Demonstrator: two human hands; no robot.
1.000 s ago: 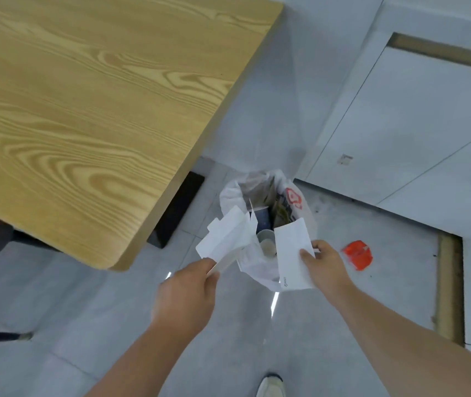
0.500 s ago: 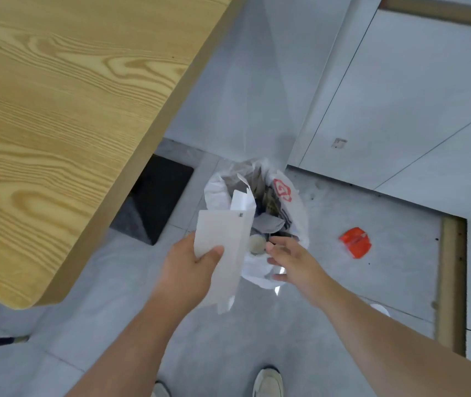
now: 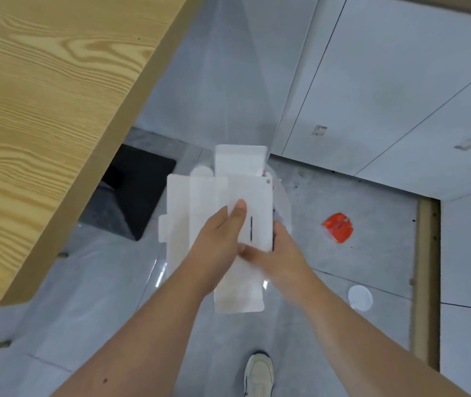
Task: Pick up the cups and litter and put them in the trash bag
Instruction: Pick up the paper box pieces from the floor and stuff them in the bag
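A flattened white cardboard box (image 3: 222,196) is spread open in front of me, held by both hands. My left hand (image 3: 217,242) grips it from the front with the thumb pressed on its face. My right hand (image 3: 277,253) holds its lower right edge from behind. The white trash bag (image 3: 281,202) stands on the floor right behind the cardboard and is almost wholly hidden by it; only a sliver of its right side shows. On the floor to the right lie a crumpled red piece of litter (image 3: 338,227) and a white round lid (image 3: 360,298).
A light wooden table (image 3: 42,110) fills the left, with its black base (image 3: 139,193) on the grey floor. White cabinet panels (image 3: 386,81) line the back right. A brown floor strip (image 3: 429,267) runs along the right. My white shoe (image 3: 258,373) shows at the bottom.
The paper dropped from my right hand into the bag. My left hand lifted the cardboard, which unfolded flat over the bag, and my right hand took hold of it. The view shifted closer.
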